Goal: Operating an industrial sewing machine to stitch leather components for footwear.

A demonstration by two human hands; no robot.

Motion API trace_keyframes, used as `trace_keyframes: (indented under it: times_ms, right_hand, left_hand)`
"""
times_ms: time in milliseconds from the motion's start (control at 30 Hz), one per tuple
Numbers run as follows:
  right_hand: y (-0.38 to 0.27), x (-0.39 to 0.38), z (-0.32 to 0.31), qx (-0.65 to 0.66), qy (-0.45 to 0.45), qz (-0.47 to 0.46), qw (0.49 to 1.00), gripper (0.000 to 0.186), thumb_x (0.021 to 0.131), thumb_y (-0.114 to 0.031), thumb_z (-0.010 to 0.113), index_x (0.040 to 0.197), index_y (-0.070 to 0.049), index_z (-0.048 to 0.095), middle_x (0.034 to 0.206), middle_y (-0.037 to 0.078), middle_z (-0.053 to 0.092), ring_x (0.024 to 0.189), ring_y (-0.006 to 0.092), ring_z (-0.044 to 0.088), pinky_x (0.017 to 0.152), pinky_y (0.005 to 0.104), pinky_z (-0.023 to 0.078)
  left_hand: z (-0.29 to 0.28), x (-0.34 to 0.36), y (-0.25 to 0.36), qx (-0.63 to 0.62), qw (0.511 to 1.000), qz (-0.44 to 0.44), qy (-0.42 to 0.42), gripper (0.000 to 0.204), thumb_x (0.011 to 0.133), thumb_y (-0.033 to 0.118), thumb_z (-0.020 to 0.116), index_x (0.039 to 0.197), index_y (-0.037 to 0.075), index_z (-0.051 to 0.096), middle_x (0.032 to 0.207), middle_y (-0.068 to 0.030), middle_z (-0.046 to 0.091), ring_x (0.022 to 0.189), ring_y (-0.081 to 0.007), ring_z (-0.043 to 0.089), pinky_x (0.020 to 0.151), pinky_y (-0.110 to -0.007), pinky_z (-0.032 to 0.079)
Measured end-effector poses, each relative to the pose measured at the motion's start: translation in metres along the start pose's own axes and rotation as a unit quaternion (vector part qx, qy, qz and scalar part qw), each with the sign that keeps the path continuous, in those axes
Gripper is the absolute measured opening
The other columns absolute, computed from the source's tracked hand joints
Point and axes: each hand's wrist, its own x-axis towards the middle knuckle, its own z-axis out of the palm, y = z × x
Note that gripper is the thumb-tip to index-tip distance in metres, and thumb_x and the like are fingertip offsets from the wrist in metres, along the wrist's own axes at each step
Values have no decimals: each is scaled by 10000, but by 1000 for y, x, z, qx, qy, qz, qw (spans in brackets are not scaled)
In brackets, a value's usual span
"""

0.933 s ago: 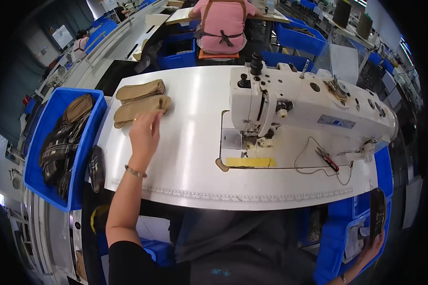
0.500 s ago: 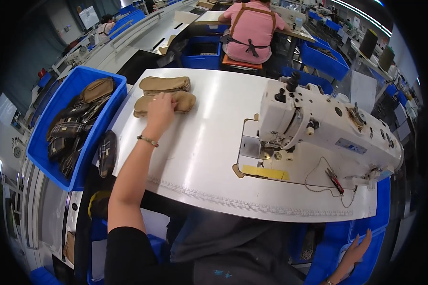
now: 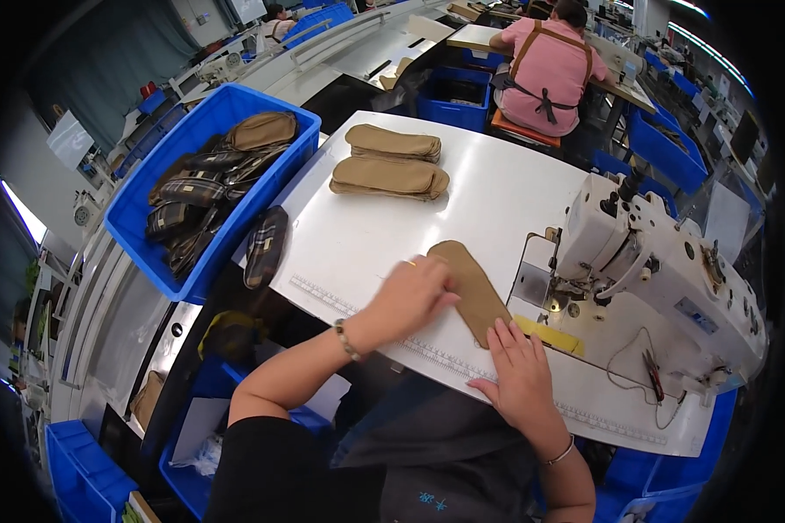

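A long brown fabric piece (image 3: 475,292) with rounded ends lies slantwise on the white sewing table, left of the sewing machine (image 3: 663,261). My left hand (image 3: 410,296), slightly blurred, is closed at the piece's left edge, its curled fingertips overlapping the fabric. At the near end my right hand (image 3: 523,375) rests with fingers stretched flat against the piece and the thumb spread. Two stacks of similar brown pieces, a farther stack (image 3: 392,142) and a nearer stack (image 3: 388,177), lie side by side toward the far left of the tabletop.
Left of the table stands a blue bin (image 3: 209,187) full of plaid and brown pouches. A plaid pouch (image 3: 266,247) lies between bin and table. Red-handled snips (image 3: 652,375) on a cord lie below the machine. A person in pink (image 3: 549,74) sits ahead.
My left hand has come from the nearer stack toward the middle, and a brown piece now lies there. My right hand has risen from the lower right onto it. The view has shifted.
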Motion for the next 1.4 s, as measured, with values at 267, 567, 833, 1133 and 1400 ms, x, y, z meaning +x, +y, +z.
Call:
trace_keyframes:
  times_ms: [267,567,833,1133,1400]
  right_hand:
    - [41,-42,-15,11,5,22,1000,712,784,-456,743,1304,2,583,1418,162,537,1331,350,481,1082,512,377]
    - [38,-34,-19,8,44,13,999,669,780,-416,760,1271,8,594,1412,183,527,1314,366,486,1069,518,391]
    - [-33,-15,-7,743,110,205,627,371,874,-130,747,1193,18,631,1160,136,675,1034,186,647,883,312,513]
    - [-15,-35,-17,687,-86,230,684,180,854,-149,788,898,5,705,763,-28,670,722,26,552,646,211,456]
    - [-45,-45,-8,690,-203,70,691,310,841,-246,806,857,28,661,659,27,613,656,55,497,609,265,436]
  left_hand:
    - [-119,-106,-156,437,786,-399,177,321,908,285,670,1115,46,618,1071,-146,640,1021,-348,617,818,-456,520]
    - [-92,-126,-112,12,878,-414,241,201,961,210,639,1003,14,638,768,-59,623,693,-140,573,668,-280,467]
    - [-22,-104,74,-426,869,-252,4,128,987,101,608,1074,19,561,900,20,575,818,-27,498,726,-192,416]
    - [10,-85,102,-527,811,-241,-86,185,1040,142,498,933,20,588,804,3,560,764,-65,514,694,-234,425]
    - [-19,-57,102,-384,912,-113,-92,185,962,75,570,792,21,620,718,-46,572,674,-161,532,631,-294,429]
